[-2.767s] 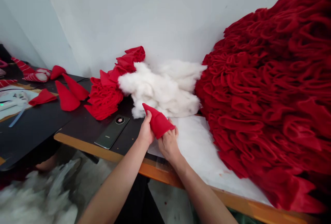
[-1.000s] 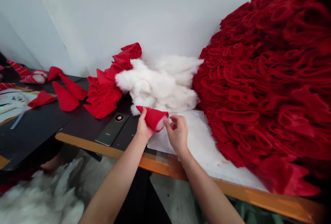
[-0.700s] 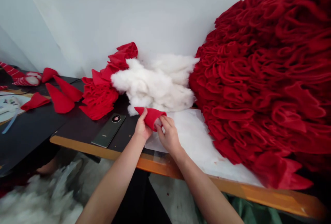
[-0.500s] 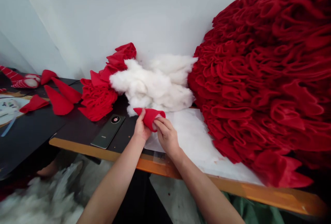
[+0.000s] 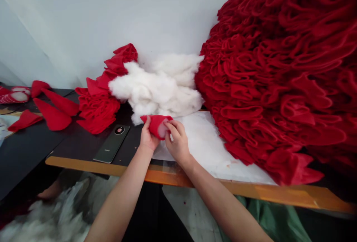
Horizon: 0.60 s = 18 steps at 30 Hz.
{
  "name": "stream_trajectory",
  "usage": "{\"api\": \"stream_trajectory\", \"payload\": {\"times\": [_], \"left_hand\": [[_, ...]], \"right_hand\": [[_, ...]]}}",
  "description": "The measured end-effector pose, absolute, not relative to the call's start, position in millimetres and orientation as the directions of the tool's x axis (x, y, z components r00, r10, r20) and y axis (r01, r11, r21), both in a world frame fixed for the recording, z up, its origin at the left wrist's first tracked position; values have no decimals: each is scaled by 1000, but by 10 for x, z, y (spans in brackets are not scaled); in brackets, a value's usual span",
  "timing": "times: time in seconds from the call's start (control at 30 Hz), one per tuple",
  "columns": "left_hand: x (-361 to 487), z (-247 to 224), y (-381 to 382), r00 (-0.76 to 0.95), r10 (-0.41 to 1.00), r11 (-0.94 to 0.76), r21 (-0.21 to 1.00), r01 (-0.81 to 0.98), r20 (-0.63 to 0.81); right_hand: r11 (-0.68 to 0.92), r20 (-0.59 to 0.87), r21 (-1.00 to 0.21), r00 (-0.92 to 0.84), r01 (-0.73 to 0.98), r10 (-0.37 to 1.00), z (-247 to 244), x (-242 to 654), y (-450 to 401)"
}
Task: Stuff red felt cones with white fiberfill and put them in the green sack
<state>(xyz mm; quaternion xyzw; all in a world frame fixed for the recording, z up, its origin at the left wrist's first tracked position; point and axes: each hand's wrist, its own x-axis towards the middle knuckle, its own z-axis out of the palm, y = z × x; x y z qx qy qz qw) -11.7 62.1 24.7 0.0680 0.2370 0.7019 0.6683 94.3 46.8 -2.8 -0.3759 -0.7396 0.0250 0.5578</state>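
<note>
A small red felt cone [image 5: 155, 126] lies on its side between my hands, its tip to the left and its open end to the right, with white stuffing showing in the opening. My left hand [image 5: 148, 137] is wrapped round the cone's pointed part. At the open end, my right hand [image 5: 177, 139] has its fingers pinched at the rim and stuffing; exactly what they pinch is too small to tell. Behind the hands rises a heap of white fluffy stuffing [image 5: 156, 91]. Under them is a white sheet [image 5: 206, 149].
A huge pile of red felt pieces [image 5: 267, 85] fills the right side. Left of the stuffing are stacked red pieces [image 5: 97, 110], a phone [image 5: 113, 145] and several red cones [image 5: 52, 115]. More white stuffing [image 5: 55, 212] is below the table edge [image 5: 97, 166].
The view has shifted slightly, so the tabletop items appear farther left. My right fingers have drawn back a little at the cone's opening, where more white stuffing shows.
</note>
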Motion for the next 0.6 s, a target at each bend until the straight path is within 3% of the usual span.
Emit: {"api": "stream_trajectory", "payload": {"times": [0.13, 0.3, 0.43, 0.6], "left_hand": [[-115, 252, 607, -69, 970, 33, 405, -914, -234], [-42, 236, 565, 24, 977, 119, 445, -888, -214], [-32, 205, 581, 27, 979, 114, 431, -895, -202], [-83, 220, 619, -28, 978, 56, 391, -919, -206]], "right_hand": [[788, 839, -413, -145, 457, 524, -30, 948, 454], [744, 760, -452, -224, 492, 610, -96, 920, 521], [764, 767, -454, -235, 459, 597, -80, 906, 533], [791, 839, -421, -141, 443, 525, 11, 943, 475]]}}
